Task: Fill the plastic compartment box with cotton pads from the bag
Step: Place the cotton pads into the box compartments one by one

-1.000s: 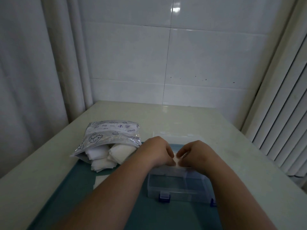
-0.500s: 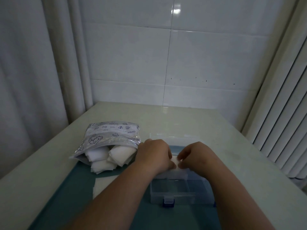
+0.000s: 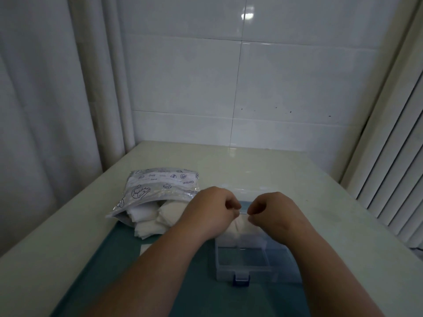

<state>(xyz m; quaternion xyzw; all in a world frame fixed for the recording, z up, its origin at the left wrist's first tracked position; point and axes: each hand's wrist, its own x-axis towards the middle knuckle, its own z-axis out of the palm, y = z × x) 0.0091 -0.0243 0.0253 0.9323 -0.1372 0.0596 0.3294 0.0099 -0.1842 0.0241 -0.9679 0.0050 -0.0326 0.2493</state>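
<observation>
Since half a second ago both hands have lifted a little off the back of the box and more white pad shows between them; bag and box sit about where they were

left hand (image 3: 214, 210): fingers curled, fingertips pinching the left top edge of a cotton pad (image 3: 240, 224)

right hand (image 3: 273, 211): fingers curled the same way, pinching the right top edge of the same pad. The fingertips of the two hands are close but apart

The cotton pad hangs between the two hands, over the back row of the compartment box (image 3: 270, 274), lower edge down at or in that row; cannot tell if it touches the bottom. More white shows in the back row beside it, count unclear

The box is clear plastic and sits on a teal mat (image 3: 183, 282) just in front of the person, blue latch (image 3: 240, 277) facing the camera, clear lid (image 3: 247, 191) open behind the hands. The near compartments show the mat through the bottom

The bag (image 3: 158, 188), printed with shells and a shrimp, lies left of the box near the left hand, mouth towards the camera, spare pads (image 3: 148, 221) bulging out of it onto the mat edge. One flat loose pad (image 3: 146, 249) lies on the mat, partly hidden by the left forearm

Pale table (image 3: 251, 165) under everything, white tiled wall (image 3: 229, 76) behind, curtain (image 3: 45, 110) at left, vertical blinds (image 3: 393, 179) at right. Dim light
</observation>
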